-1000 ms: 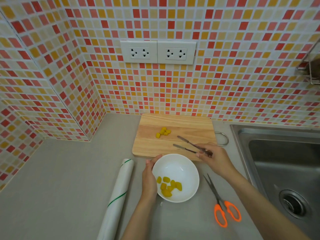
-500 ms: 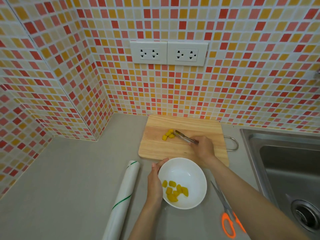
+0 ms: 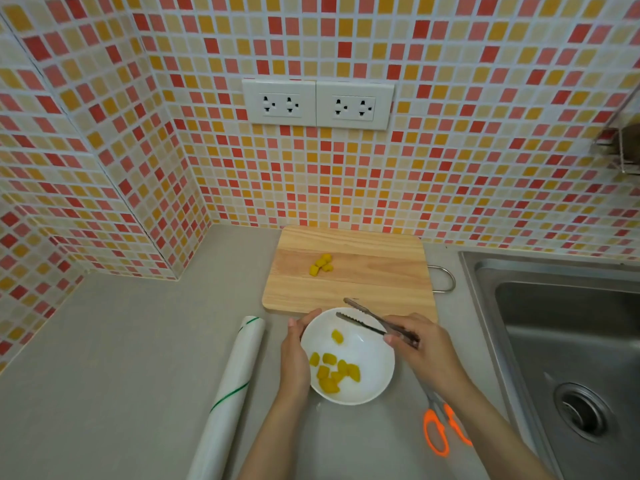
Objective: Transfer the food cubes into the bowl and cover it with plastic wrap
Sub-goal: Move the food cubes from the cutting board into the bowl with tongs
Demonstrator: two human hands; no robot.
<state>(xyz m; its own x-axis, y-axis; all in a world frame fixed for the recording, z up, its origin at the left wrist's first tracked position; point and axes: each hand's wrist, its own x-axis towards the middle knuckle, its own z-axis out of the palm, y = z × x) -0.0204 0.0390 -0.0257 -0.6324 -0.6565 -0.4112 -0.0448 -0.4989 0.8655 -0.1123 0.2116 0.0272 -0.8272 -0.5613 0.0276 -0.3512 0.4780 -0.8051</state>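
A white bowl (image 3: 375, 382) sits on the grey counter with several yellow food cubes (image 3: 334, 370) in it; one cube (image 3: 337, 336) lies apart near the far side. My left hand (image 3: 294, 355) holds the bowl's left rim. My right hand (image 3: 420, 344) grips metal tongs (image 3: 367, 317), whose tips are spread apart over the bowl's far rim with nothing between them. A few more yellow cubes (image 3: 322, 264) lie on the wooden cutting board (image 3: 374, 275) behind the bowl. A roll of plastic wrap (image 3: 230, 393) lies to the left of the bowl.
Orange-handled scissors (image 3: 441, 427) lie on the counter right of the bowl, partly under my right forearm. A steel sink (image 3: 568, 341) fills the right side. Tiled walls with two sockets (image 3: 317, 103) close off the back and left.
My right hand brought the tongs back from the cubes on the board to over the bowl, and one more cube now lies in the bowl. The tongs' tips have spread apart.
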